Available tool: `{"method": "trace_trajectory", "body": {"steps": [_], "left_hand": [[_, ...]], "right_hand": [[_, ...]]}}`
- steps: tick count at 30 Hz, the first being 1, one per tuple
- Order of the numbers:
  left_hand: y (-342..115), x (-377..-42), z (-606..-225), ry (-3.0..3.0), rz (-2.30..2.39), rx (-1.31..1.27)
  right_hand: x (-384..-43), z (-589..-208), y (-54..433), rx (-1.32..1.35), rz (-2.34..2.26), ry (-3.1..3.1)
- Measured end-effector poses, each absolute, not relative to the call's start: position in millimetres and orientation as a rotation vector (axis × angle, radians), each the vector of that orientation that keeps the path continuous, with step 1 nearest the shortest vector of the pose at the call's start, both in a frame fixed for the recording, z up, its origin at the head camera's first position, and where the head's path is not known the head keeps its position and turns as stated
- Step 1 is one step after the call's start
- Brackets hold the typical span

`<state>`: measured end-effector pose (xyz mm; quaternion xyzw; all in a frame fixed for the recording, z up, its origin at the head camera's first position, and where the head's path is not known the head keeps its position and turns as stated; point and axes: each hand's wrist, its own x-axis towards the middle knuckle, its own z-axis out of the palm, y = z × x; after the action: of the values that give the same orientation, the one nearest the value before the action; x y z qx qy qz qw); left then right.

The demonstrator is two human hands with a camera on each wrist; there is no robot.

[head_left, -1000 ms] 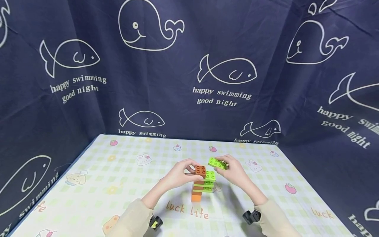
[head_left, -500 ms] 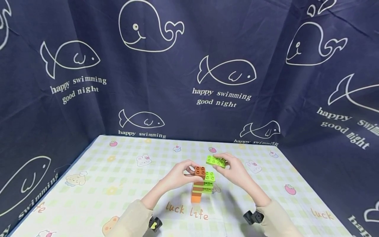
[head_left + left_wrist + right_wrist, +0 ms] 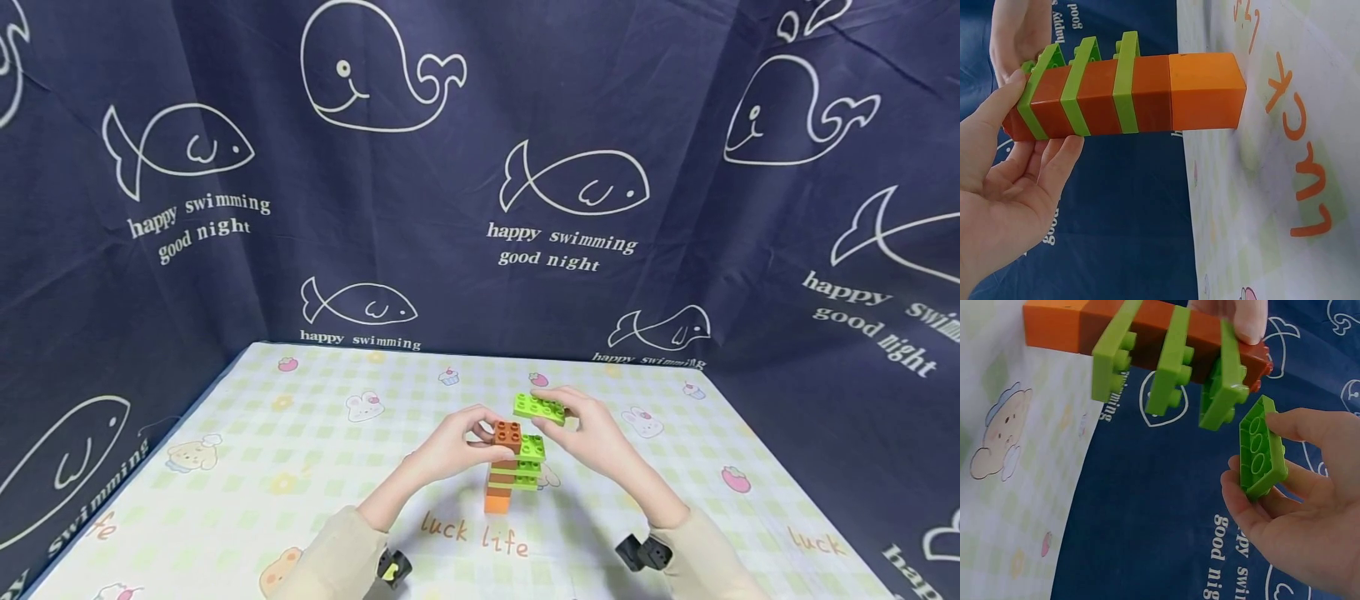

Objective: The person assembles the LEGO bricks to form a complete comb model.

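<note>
A tower of toy building bricks stands on the table, an orange brick at its foot. Above that, brown bricks alternate with thin green plates that jut out to the right. My left hand grips the tower's upper part, thumb and fingers on opposite sides of the top brown brick. In my right hand, thumb and fingers pinch a loose green plate by its edges. Its hollow underside faces the tower in the right wrist view. It is held apart from the tower, close above the topmost jutting plate.
A pale checked tablecloth with cartoon prints covers the table. Dark blue fabric with white whale and fish drawings hangs behind and along both sides. A black wrist camera sits below the right sleeve.
My right hand has moved a little left with the loose green plate, bringing it nearer the tower top and leveling it. My left hand stays on the tower.
</note>
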<state>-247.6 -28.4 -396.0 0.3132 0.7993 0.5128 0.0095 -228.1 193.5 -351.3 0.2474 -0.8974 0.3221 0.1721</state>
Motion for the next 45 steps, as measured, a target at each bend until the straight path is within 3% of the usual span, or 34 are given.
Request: {"method": "trace_trajectory", "body": {"steps": [45], "left_hand": [[-29,-248,-400,2.514,1.581,0.97]], "right_hand": [[-217,-354,185,0.958,0.917,-2.529]]}}
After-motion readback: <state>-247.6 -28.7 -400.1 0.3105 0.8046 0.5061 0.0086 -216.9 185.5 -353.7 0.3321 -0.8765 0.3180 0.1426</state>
